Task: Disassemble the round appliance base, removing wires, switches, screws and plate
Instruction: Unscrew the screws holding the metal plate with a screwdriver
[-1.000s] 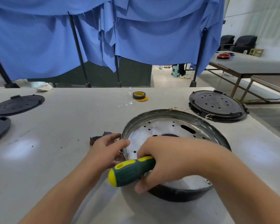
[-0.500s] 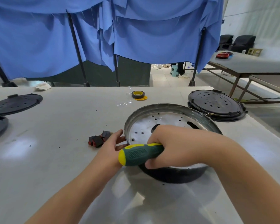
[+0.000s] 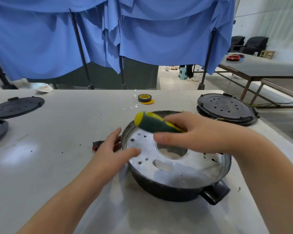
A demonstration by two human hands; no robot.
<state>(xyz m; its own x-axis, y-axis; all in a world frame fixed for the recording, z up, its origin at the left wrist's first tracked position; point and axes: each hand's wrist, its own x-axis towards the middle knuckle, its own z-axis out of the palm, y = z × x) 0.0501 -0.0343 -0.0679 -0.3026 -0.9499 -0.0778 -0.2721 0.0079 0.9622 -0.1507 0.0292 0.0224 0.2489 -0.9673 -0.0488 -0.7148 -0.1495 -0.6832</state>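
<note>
The round appliance base sits in front of me on the white table, black outside with a black handle at its near right. Its silver perforated plate faces up, with a large round hole in the middle. My right hand hovers over the plate and holds a green and yellow screwdriver by the handle, its yellow butt pointing far left. My left hand rests with straight fingers on the base's left rim, thumb over the plate. Small red and black switches lie just left of that hand, partly hidden.
A black perforated lid lies at the back right and two more black lids at the far left. A tape roll stands behind the base. Blue curtains hang beyond the table's far edge.
My right hand lifted the screwdriver from the base's near rim up over the plate. The base turned, so its handle now shows at the near right. My left hand spread over the left rim.
</note>
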